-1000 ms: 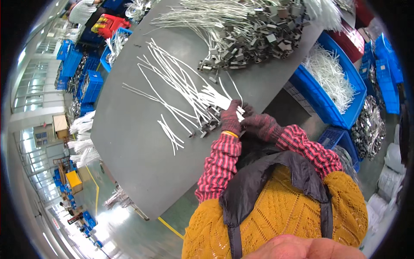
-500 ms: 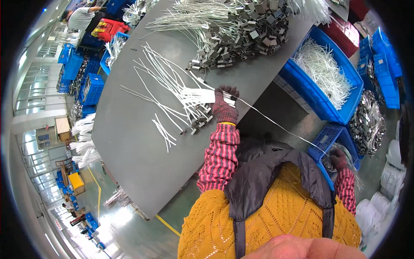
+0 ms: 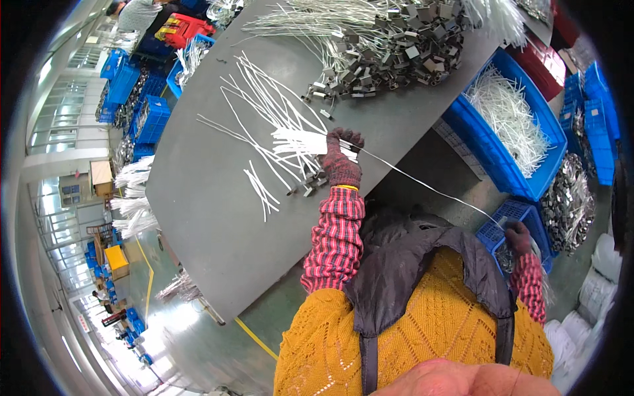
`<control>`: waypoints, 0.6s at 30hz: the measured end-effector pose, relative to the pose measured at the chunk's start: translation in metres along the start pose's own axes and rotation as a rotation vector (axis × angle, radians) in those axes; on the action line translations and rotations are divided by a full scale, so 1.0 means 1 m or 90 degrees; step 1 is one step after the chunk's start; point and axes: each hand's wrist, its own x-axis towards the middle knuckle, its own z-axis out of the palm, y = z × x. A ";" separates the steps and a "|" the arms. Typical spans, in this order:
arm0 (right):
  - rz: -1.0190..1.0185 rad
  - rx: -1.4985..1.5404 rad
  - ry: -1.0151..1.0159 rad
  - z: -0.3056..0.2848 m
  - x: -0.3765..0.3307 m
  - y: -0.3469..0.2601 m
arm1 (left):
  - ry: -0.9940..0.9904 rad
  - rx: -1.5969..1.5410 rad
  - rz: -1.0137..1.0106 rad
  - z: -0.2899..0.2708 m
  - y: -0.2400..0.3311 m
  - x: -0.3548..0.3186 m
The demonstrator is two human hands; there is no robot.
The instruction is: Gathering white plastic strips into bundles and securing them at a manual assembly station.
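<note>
The person's gloved left hand [image 3: 341, 162] was wrapped over a bundle of white cables [image 3: 300, 142], its fingers [image 3: 355, 139] grasping them near one end, with short white ends sticking out just right of the fingers. Left of these fingers the cables fanned across the grey counter [image 3: 218, 244]. Just below and left of them lay a few small metal blocks [image 3: 314, 181]; farther left, some loose short white strips [image 3: 261, 191]. Above the left fingers lay a single block [image 3: 325, 114], with a large heap of metal blocks [image 3: 396, 56] beyond. A thin pale wire [image 3: 422, 183] ran from beside the left fingers to the gloved right hand [image 3: 519, 239], at a blue lattice basket [image 3: 512, 210]. The right fingers looked curled where the wire met them; whether they gripped it could not be told. Above them stood a blue bin [image 3: 489, 158].
</note>
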 end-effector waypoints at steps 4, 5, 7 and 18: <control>-0.077 0.020 -0.233 0.181 0.027 -0.145 | -0.128 0.077 -0.020 -0.019 -0.005 -0.007; -0.163 0.032 -0.236 0.231 0.024 -0.182 | -0.168 0.126 0.007 -0.023 -0.009 -0.009; -0.301 -0.026 -0.295 0.320 0.003 -0.273 | -0.231 0.239 0.076 -0.043 -0.013 -0.004; -0.607 -0.520 0.011 0.487 0.068 -0.435 | 0.116 0.932 0.177 -0.072 0.096 0.015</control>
